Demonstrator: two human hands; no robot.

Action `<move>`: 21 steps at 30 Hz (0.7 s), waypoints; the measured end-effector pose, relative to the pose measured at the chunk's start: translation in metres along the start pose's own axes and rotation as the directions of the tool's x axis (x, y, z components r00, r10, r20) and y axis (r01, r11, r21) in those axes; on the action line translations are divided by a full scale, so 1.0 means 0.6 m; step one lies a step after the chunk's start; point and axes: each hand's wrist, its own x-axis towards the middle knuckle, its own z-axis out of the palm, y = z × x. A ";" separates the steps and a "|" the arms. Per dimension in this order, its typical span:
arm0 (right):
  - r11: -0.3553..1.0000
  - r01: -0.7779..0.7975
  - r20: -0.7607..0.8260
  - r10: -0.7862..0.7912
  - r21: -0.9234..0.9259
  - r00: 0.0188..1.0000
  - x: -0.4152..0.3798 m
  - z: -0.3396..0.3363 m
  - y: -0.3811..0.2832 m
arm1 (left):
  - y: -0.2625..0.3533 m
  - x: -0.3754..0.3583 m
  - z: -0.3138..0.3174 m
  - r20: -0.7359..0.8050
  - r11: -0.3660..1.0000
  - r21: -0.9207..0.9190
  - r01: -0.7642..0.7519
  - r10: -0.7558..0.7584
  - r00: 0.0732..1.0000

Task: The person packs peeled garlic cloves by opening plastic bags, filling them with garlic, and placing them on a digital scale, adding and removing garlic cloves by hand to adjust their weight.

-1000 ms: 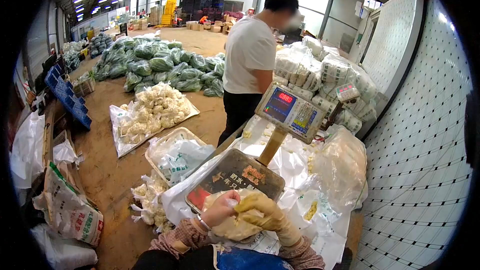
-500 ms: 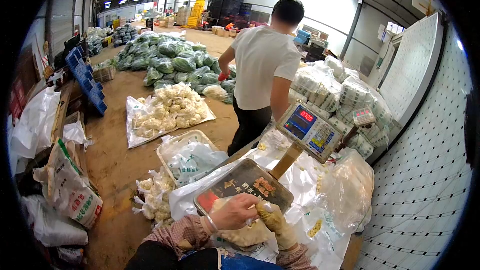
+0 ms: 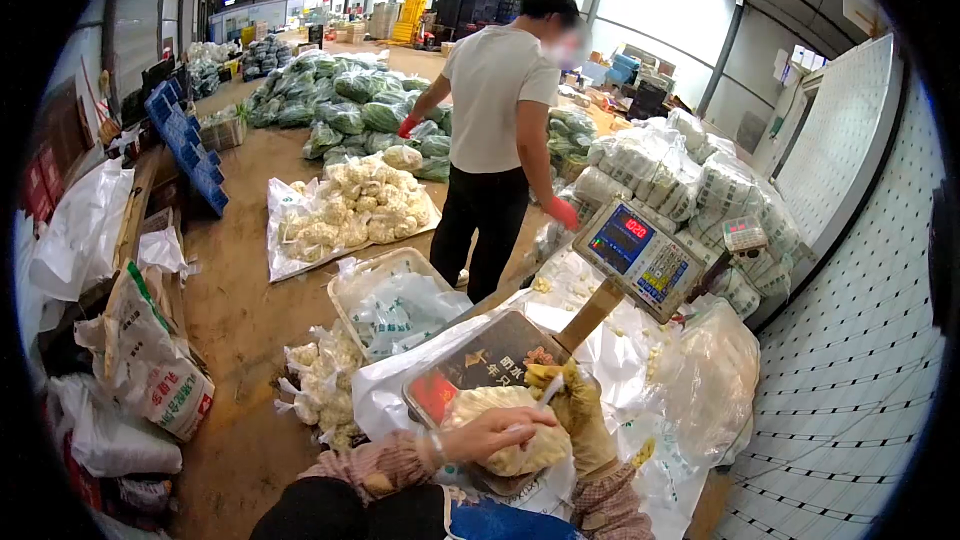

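A clear plastic bag (image 3: 500, 402) filled with pale pieces, perhaps peeled garlic cloves, lies on the dark pan of a digital scale (image 3: 480, 350). My left hand (image 3: 490, 437), bare with a bracelet at the wrist, rests over the top of the bag with its fingers stretched out. In a yellowed glove, my right hand (image 3: 575, 408) is closed at the bag's right side. A narrow whitish strip (image 3: 550, 392), perhaps the twisted neck of the bag, shows at its fingers. The scale's display (image 3: 640, 250) has lit red digits and stands on a post behind the pan.
A co-worker (image 3: 495, 110) in a white shirt and red gloves stands beyond the scale. A tray (image 3: 340, 310) of plastic bags is left of it. Cauliflower-like heads (image 3: 350, 205) lie on a floor sheet. Stacked wrapped bundles (image 3: 650, 160) and a large clear bag (image 3: 715, 370) are at right.
My hands have moved apart, the left now flatter over the bag, the right higher toward the display post. The red digits have changed. The co-worker has shifted left, now showing both gloves.
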 end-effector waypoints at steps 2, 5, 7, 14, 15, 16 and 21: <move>0.998 -0.055 0.046 0.056 -0.020 0.997 -0.012 0.023 -0.015 | 0.001 0.009 0.001 0.104 0.951 -0.253 0.179 -0.157 0.982; 0.961 -0.191 0.302 0.126 0.198 0.945 0.039 -0.084 0.011 | -0.065 0.001 -0.020 0.096 0.915 -0.345 0.211 -0.189 0.977; 0.971 -0.210 0.181 0.187 0.117 0.966 0.045 -0.114 0.032 | -0.091 -0.026 -0.027 0.078 0.897 -0.325 0.299 -0.290 0.954; 0.975 -0.213 -0.103 0.219 0.063 0.970 0.063 -0.163 0.071 | -0.118 -0.058 -0.032 0.029 0.775 -0.459 0.435 -0.476 0.879; 0.975 -0.214 -0.103 0.219 0.063 0.970 0.059 -0.156 0.065 | -0.115 -0.054 -0.032 0.011 0.729 -0.537 0.424 -0.497 0.868; 0.985 -0.172 -0.086 0.173 0.022 0.981 0.050 -0.152 0.056 | -0.112 -0.049 -0.032 0.011 0.729 -0.538 0.423 -0.496 0.868; 0.694 0.524 0.337 -0.403 -0.493 0.851 -0.040 0.005 -0.023 | -0.111 -0.001 -0.003 -0.117 0.954 -0.041 0.298 -0.301 0.946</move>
